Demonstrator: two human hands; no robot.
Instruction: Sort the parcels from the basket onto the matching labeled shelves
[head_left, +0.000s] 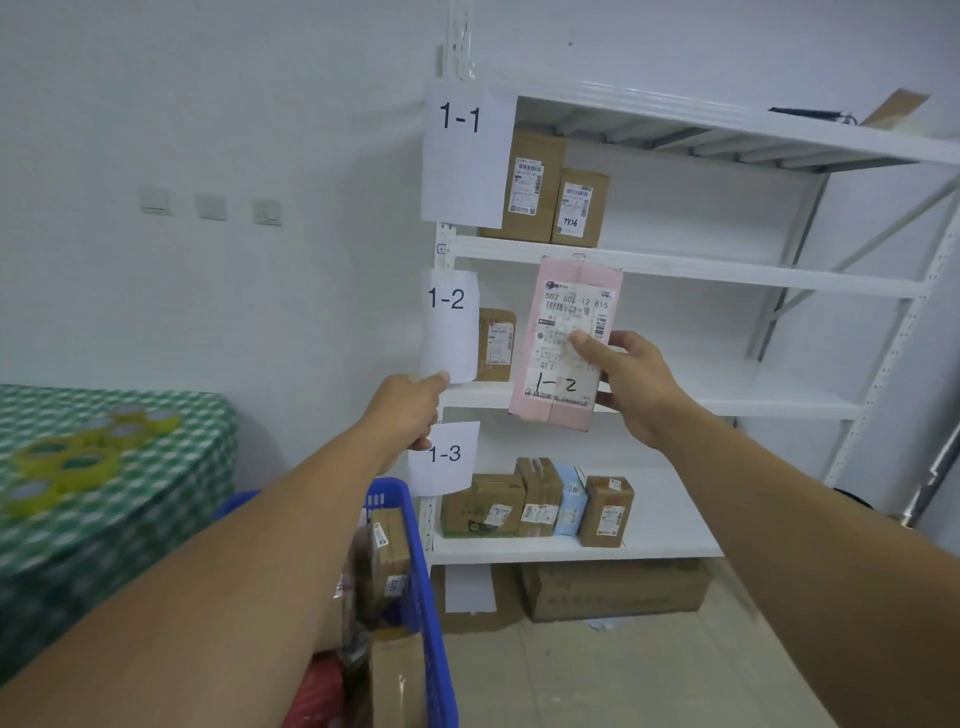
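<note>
Sitting closest: blue basket (431, 597) at the bottom of the shot, brown parcels (389, 551) stacked in it, and the left forearm crosses right over it.
Off to the left: worktop (130, 519) with a green checked cloth and a bunch of yellow tape rolls (67, 457) on it.
Left grip (410, 410): up at the rack's front post. One fingertip touches the bottom edge of the 1-2 sheet (452, 322) and the thumb sits at the top corner of the 1-3 sheet (444, 457). Can't tell if it's wrapped round anything.
Right grip (628, 384): pinching the pink parcel (566, 312), thumb on the printed label, fingers behind.
Pink parcel: upright in the air in front of the 1-2 shelf, "1-2" handwritten on it. Its lower end hangs below that shelf's front edge, so it's not set down.
White rack (727, 275): the 1-3 level has a row of brown boxes plus a light blue parcel (569, 501). The 1-2 level has one brown parcel (496, 345), half hidden by the sheet. The 1-1 level has two brown boxes (535, 187) side by side.
Floor under the rack: big cardboard box (613, 590).
Back wall: three switches (210, 208).
</note>
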